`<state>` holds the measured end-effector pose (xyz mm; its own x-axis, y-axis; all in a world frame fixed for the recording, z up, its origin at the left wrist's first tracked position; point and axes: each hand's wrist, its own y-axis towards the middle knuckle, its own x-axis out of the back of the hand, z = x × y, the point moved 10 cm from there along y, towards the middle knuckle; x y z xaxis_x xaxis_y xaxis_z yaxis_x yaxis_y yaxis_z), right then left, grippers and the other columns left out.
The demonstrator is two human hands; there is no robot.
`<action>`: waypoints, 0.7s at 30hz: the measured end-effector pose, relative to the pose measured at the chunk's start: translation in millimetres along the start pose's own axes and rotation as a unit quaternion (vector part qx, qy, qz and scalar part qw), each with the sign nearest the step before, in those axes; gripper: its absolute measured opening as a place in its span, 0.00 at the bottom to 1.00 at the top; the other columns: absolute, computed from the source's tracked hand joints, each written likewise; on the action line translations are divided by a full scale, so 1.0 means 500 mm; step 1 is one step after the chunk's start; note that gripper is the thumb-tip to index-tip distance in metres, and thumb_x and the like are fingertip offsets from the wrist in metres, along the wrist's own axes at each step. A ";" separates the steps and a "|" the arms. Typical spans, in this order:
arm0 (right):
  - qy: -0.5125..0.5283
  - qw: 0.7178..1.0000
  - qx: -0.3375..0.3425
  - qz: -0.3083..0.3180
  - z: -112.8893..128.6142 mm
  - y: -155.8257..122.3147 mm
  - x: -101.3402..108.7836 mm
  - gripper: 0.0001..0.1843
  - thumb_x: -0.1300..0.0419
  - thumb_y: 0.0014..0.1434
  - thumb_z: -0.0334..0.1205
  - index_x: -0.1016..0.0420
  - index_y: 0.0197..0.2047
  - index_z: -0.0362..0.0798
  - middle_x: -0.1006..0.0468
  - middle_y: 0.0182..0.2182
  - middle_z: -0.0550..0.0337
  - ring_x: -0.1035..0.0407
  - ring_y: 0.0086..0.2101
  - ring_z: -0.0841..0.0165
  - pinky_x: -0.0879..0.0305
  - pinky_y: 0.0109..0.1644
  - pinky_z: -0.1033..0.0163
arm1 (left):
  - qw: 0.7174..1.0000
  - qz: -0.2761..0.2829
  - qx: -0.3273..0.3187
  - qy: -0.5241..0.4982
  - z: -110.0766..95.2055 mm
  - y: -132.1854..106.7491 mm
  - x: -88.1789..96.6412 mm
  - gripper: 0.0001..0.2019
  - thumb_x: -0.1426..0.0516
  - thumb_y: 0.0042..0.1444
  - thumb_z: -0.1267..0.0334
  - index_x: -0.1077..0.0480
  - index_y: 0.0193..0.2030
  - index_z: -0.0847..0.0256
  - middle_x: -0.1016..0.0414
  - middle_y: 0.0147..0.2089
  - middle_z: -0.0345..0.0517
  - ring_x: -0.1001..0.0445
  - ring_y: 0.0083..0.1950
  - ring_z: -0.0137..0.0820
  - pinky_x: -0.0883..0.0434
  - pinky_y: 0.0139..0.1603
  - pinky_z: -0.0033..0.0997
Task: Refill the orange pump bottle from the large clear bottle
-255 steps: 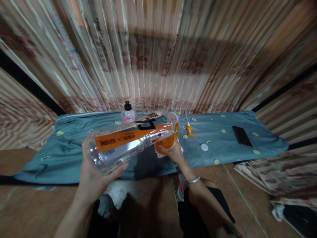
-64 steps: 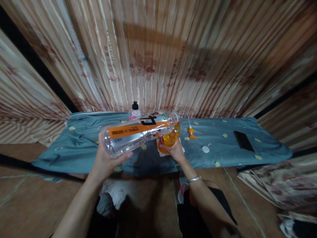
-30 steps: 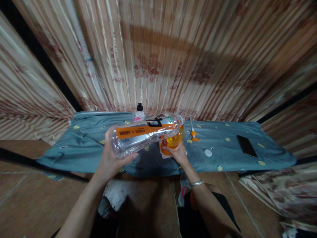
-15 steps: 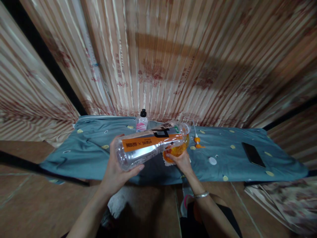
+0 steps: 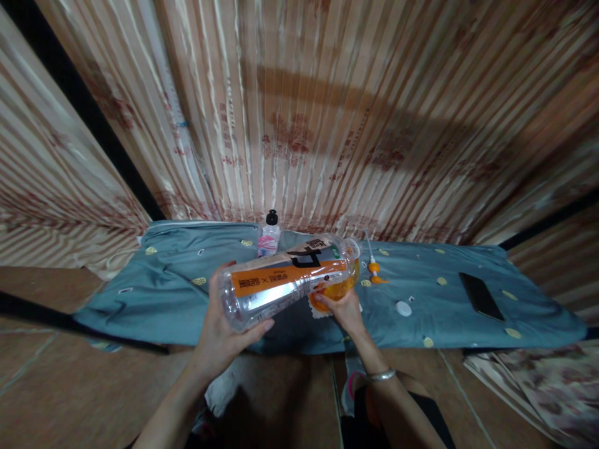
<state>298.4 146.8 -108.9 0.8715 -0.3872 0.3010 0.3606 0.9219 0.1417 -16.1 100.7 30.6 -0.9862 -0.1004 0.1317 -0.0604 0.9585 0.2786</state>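
My left hand [image 5: 229, 333] is wrapped round the base of a large clear plastic bottle [image 5: 285, 280] with an orange and silver label. The bottle lies tilted on its side in the air, its mouth pointing right. Beneath its neck, my right hand [image 5: 346, 312] grips an orange bottle [image 5: 337, 288], partly hidden behind the clear one. Whether liquid passes between the two mouths I cannot tell. Just right of them, an orange pump head [image 5: 374, 268] with a pale tube rests on the blue-green cloth [image 5: 173, 312].
A small bottle with a black cap [image 5: 270, 236] stands at the back of the cloth. To the right lie a white round disc [image 5: 403, 308] and a black phone [image 5: 481, 296]. A striped curtain [image 5: 299, 125] hangs behind, with dark poles [image 5: 103, 131] at the sides.
Both hands keep their holds and the bottles stay in nearly the same pose. The whole view has shifted slightly, so everything appears a little lower.
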 end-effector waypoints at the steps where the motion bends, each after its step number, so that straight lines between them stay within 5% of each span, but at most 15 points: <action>1: 0.002 1.000 -0.006 -0.001 0.000 -0.001 0.001 0.38 0.22 0.35 0.57 0.24 0.47 0.48 0.14 0.44 0.49 0.19 0.45 0.50 0.23 0.53 0.47 | 1.000 -0.001 0.010 -0.006 0.002 -0.001 0.000 0.45 0.28 0.40 0.59 0.46 0.63 0.57 0.24 0.53 0.51 0.19 0.56 0.49 0.22 0.60 0.52; 21: -0.006 1.000 0.002 -0.001 -0.001 -0.002 0.002 0.37 0.23 0.38 0.57 0.23 0.48 0.48 0.15 0.45 0.48 0.19 0.44 0.50 0.22 0.51 0.48 | 1.000 -0.015 -0.001 -0.014 0.004 -0.006 -0.004 0.45 0.28 0.39 0.59 0.43 0.62 0.58 0.27 0.54 0.52 0.21 0.56 0.49 0.22 0.59 0.51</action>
<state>299.2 145.4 -109.2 0.8667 -0.3896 0.3116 0.3611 0.9209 0.1469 -14.1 98.4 27.5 -0.9878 -0.1221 0.0965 -0.0903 0.9547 0.2836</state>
